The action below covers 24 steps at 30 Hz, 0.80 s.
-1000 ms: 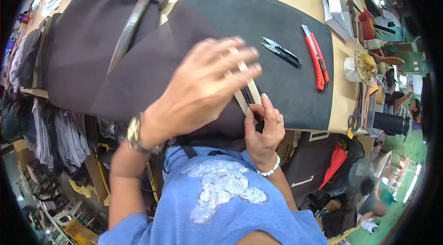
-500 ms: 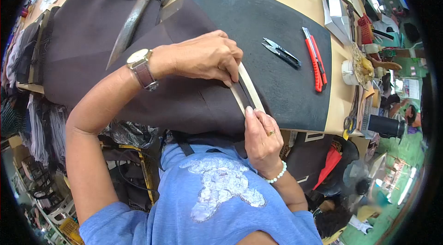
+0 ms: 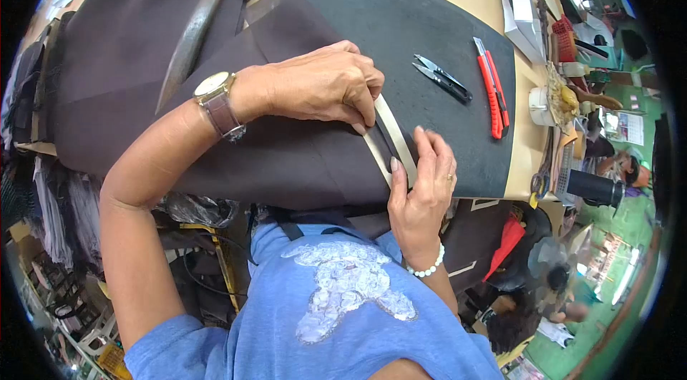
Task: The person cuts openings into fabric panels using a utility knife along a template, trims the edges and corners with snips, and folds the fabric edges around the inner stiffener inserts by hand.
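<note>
Dark brown fabric (image 3: pixel 279 158) lies over the table, with two narrow cream strips (image 3: pixel 393 129) along its right edge and a dark gap between them. My left hand (image 3: pixel 325 86), wearing a watch, is closed on this strip-lined edge, thumb and fingers pinching it from above. Lower down, my right hand (image 3: pixel 422 183) has its fingers raised and apart. Its thumb rests at the strips' lower end, while the fingers are off the fabric, over the black mat (image 3: pixel 465 158).
A hammer (image 3: pixel 192 36) lies on the fabric at upper left. Thread snips (image 3: pixel 444 81) and a red utility knife (image 3: pixel 491 90) rest on the mat. A white box (image 3: pixel 521 18), a white tub (image 3: pixel 540 106) and a black cylinder (image 3: pixel 594 188) stand along the right edge.
My right hand has loosened its pinch on the strips; its fingers have spread and lifted up and right. My left hand keeps its hold. The view has shifted slightly.
</note>
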Available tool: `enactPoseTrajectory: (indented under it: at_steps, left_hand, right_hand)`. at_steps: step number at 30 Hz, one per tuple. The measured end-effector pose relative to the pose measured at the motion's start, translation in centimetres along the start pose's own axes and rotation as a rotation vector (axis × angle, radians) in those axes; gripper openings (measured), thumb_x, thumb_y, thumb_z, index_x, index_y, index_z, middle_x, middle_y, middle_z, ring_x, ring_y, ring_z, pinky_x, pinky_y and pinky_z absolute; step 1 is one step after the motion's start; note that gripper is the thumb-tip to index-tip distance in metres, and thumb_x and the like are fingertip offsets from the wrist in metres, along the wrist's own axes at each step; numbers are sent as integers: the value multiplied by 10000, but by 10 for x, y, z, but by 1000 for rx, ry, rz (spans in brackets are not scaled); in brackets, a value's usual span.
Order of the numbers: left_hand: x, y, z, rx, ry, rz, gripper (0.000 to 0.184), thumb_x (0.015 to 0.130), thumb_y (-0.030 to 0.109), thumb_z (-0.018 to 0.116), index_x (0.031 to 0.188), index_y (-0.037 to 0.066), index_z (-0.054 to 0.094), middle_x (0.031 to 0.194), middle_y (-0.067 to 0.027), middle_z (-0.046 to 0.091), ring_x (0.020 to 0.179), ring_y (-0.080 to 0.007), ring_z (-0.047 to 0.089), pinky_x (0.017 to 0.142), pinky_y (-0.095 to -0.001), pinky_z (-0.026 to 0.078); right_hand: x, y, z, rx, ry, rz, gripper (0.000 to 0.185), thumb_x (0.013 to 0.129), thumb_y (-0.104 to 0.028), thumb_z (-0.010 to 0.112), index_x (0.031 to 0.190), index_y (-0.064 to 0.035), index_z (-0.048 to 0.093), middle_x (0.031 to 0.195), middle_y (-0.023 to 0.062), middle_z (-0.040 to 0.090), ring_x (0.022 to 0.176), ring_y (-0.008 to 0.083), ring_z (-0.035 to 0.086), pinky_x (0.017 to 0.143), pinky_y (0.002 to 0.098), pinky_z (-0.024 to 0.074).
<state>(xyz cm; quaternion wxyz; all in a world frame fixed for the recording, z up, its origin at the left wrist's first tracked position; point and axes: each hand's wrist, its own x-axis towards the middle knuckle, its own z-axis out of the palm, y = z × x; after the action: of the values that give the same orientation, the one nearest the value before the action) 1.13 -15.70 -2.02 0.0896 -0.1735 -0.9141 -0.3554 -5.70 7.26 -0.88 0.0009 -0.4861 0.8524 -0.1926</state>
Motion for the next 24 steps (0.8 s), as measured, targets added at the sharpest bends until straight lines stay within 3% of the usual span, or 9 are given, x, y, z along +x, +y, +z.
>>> enactPoseTrajectory:
  at_steps: [2,3,7,11,14,24]
  left_hand:
    - [0,0,-1,-5,1,2,127,741,230,694,799,118,699,778,-1,529,810,-163,514,864,-356,355]
    - [0,0,0,5,4,-6,143,739,240,697,798,110,684,786,-7,531,824,-173,512,865,-360,355]
    - [-3,1,-3,99,40,-78,273,701,308,729,815,83,625,835,-33,539,878,-211,507,861,-364,358]
    - [-18,-4,-13,252,149,-266,437,627,397,771,859,70,599,893,-57,538,925,-236,500,848,-358,368]
    - [-21,-4,-16,241,158,-287,489,598,424,784,874,67,593,919,-65,536,927,-242,504,837,-357,377]
    - [-26,-9,-10,250,213,-253,491,609,391,786,910,56,591,970,-74,534,954,-253,508,860,-366,387]
  right_hand:
    - [10,-5,3,-151,-11,-4,530,835,-170,581,1317,-26,414,1329,184,377,1262,389,326,996,542,276]
    - [15,-6,8,-181,-89,9,610,859,-236,543,1384,-31,310,1400,195,297,1324,417,219,1016,624,188]
    - [50,-21,31,-264,-67,-85,650,882,-287,498,1416,-26,237,1439,208,247,1335,440,191,1002,671,157]
    - [39,-15,25,-254,-130,-20,674,895,-296,476,1438,-23,187,1462,218,204,1349,457,143,1002,686,124]
    - [25,-8,17,-238,-151,38,685,898,-304,471,1443,-23,166,1465,220,193,1348,460,138,998,692,118]
    - [77,-22,44,-248,-98,-135,657,911,-305,441,1442,-35,165,1453,244,207,1338,474,160,980,709,127]
